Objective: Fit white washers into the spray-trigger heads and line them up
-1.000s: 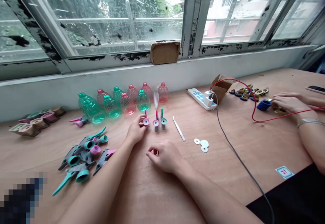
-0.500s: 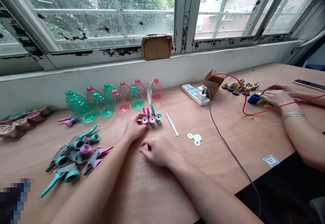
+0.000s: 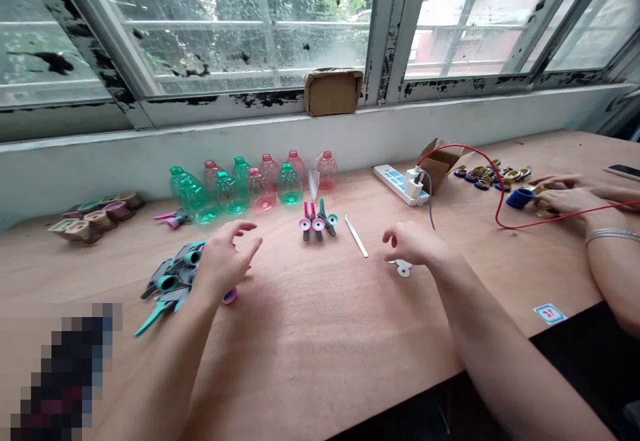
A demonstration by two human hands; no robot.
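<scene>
My left hand (image 3: 226, 258) hovers at the right side of a pile of grey spray heads (image 3: 170, 282) with teal and pink collars, partly covering it. Its thumb and fingers are spread with nothing between them. Loosely curled, fingers apart, my right hand (image 3: 411, 244) hangs over flat white washers (image 3: 404, 269) and hides some of them. Between the hands stand three spray heads (image 3: 318, 225) in a row, two pink and one teal, white discs showing in their collars. White tweezers (image 3: 357, 236) lie to the right of that row.
Green and pink clear bottles (image 3: 233, 192) stand along the wall. Foam-like blocks (image 3: 95, 221) sit at the far left. A power strip (image 3: 393, 181) with a red cable (image 3: 493, 173) lies at the back. At right, a co-worker's hands (image 3: 565, 196) hold a blue ring-like part (image 3: 520, 197).
My left hand has left the row of spray heads and moved left to the pile. My right hand has gone right, over the washers. The view has shifted slightly.
</scene>
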